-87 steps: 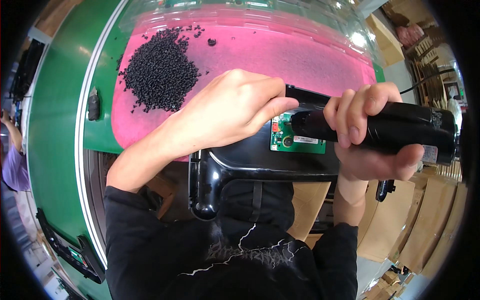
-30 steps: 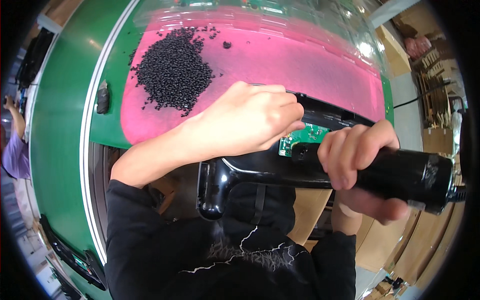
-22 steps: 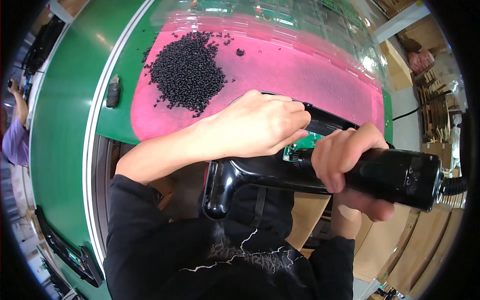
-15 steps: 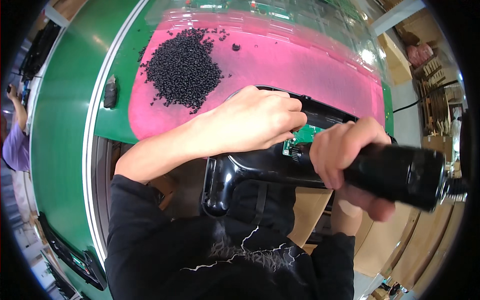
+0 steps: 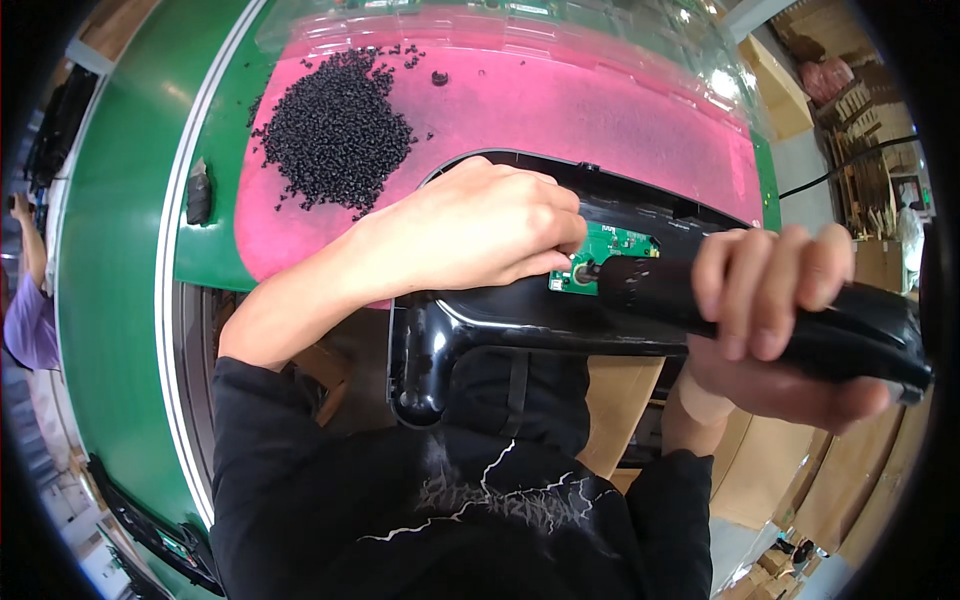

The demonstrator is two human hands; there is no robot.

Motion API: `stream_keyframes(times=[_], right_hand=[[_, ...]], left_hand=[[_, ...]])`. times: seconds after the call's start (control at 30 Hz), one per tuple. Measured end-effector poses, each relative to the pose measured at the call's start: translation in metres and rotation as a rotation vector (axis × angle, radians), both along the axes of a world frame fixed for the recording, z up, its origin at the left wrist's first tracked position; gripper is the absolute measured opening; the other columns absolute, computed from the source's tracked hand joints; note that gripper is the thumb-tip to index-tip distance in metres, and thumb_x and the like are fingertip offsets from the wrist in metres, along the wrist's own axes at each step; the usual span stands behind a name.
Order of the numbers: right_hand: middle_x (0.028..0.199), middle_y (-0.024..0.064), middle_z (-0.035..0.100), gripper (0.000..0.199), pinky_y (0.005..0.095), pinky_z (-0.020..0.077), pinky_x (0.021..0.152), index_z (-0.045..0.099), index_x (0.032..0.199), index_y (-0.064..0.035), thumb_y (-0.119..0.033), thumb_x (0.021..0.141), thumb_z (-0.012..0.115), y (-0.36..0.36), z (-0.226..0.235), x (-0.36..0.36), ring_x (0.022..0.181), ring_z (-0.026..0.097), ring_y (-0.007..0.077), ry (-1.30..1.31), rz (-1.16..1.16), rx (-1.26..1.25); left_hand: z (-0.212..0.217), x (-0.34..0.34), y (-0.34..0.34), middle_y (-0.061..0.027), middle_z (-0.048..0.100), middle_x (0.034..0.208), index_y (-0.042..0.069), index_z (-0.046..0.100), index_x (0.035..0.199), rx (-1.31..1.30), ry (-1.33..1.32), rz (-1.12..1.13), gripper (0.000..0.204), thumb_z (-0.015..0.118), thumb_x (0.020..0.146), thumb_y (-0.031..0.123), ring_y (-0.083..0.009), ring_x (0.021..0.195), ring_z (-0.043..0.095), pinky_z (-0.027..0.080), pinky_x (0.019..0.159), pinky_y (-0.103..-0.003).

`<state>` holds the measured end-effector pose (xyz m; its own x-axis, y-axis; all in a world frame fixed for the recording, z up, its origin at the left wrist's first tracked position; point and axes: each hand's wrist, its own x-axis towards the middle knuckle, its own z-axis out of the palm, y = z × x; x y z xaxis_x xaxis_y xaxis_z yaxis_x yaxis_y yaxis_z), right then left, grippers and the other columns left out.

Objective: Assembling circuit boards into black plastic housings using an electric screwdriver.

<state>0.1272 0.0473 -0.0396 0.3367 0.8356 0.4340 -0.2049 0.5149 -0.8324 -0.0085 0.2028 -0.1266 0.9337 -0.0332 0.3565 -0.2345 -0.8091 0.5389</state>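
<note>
A black plastic housing (image 5: 545, 322) lies partly on the pink mat and juts out toward my body. In its recess sits a green circuit board (image 5: 625, 243). My right hand (image 5: 775, 300) wraps around a black electric screwdriver (image 5: 650, 287), which lies nearly level with its bit against the board's left part. My left hand (image 5: 510, 225) rests over the housing, fingers curled and pinched at the board's left edge, close to the bit. Whatever the pinched fingertips may hold is hidden.
Small black screws form a heap (image 5: 335, 130) on the pink mat (image 5: 480, 120). Beyond stands a clear plastic tray (image 5: 560, 40). A dark wrapped object (image 5: 199, 195) lies left on the green table. Cardboard (image 5: 625, 405) is below the housing; another person (image 5: 32, 320) is far left.
My right hand and the screwdriver have swung, the hand now farther right and the bit showing at the board. My left hand stays by the board. The whole view has shifted slightly.
</note>
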Motion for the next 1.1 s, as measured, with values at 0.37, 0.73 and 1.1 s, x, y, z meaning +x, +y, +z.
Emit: stream_keyframes(times=[0.37, 0.73, 1.1], right_hand=[[0.065, -0.0064, 0.054, 0.056, 0.0201, 0.0405, 0.055, 0.049, 0.094, -0.011, -0.052, 0.07, 0.079, -0.011, 0.009, 0.013, 0.049, 0.051, 0.0045, 0.029, -0.037, 0.192], [0.064, -0.004, 0.052, 0.068, 0.0218, 0.0383, 0.052, 0.047, 0.093, -0.0085, -0.066, 0.069, 0.076, -0.044, 0.013, 0.04, 0.049, 0.048, 0.007, -0.081, -0.14, -0.03], [0.061, -0.0022, 0.05, 0.069, 0.0227, 0.0352, 0.049, 0.047, 0.089, -0.0073, -0.069, 0.071, 0.072, -0.043, -0.011, 0.055, 0.046, 0.044, 0.0079, -0.084, -0.21, -0.117]], left_hand=[[0.007, 0.006, -0.005, -0.0133, 0.065, 0.083, -0.003, 0.064, 0.089, -0.326, -0.119, -0.101, 0.012, 0.07, 0.08, 0.002, -0.0312, 0.079, 0.065, 0.053, 0.068, -0.038], [0.016, 0.006, -0.01, -0.0111, 0.06, 0.119, 0.005, 0.054, 0.125, -0.081, 0.156, -0.028, 0.066, 0.082, 0.068, 0.025, -0.0304, 0.101, 0.063, 0.053, 0.08, -0.039], [0.017, 0.007, -0.011, -0.0077, 0.061, 0.118, 0.006, 0.055, 0.119, -0.003, 0.204, 0.02, 0.06, 0.08, 0.067, 0.022, -0.0288, 0.103, 0.064, 0.054, 0.078, -0.039]])
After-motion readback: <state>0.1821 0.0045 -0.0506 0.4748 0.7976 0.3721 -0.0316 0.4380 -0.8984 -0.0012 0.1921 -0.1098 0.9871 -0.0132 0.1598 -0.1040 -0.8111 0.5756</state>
